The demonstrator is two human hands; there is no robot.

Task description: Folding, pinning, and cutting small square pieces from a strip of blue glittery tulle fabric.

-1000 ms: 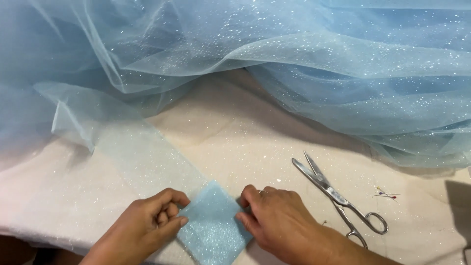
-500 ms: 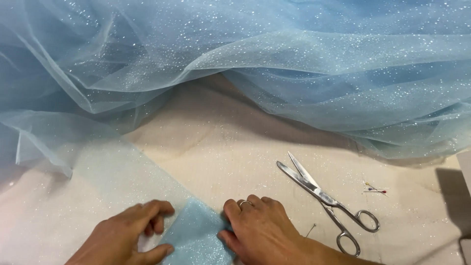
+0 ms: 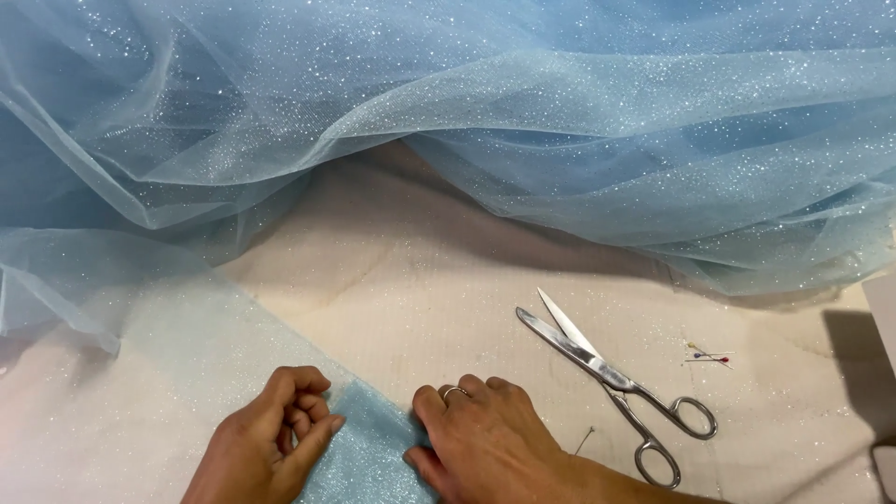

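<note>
At the near edge, the left hand (image 3: pixel 266 439) curls its fingers inward, thumb and fingertips pinching the left border of a folded strip of pale blue glittered tulle (image 3: pixel 359 448) that lies flat on the cream, glitter-dusted work table (image 3: pixel 420 280). The right hand (image 3: pixel 485 439), wearing a ring on one finger, rests just beside it with fingers bent and close together, its fingertips and thumb pressing down on the right border of the same folded strip; how firmly it grips cannot be told. The strip sits between the two hands and runs away to the upper left as a single sheer layer across the table. To the right of the right hand, a thin straight pin (image 3: pixel 584 441) lies on the table, and just beyond it a pair of silver metal scissors (image 3: pixel 611 378) lies with its blades slightly parted, tips pointing up and left, handles toward the near right. Farther right, a few pins with coloured heads (image 3: pixel 709 355) lie near the scissors. At the far side, a large billowing mass of light blue sparkling tulle (image 3: pixel 560 121) spreads across the whole width of the view, draping onto the table.
</note>
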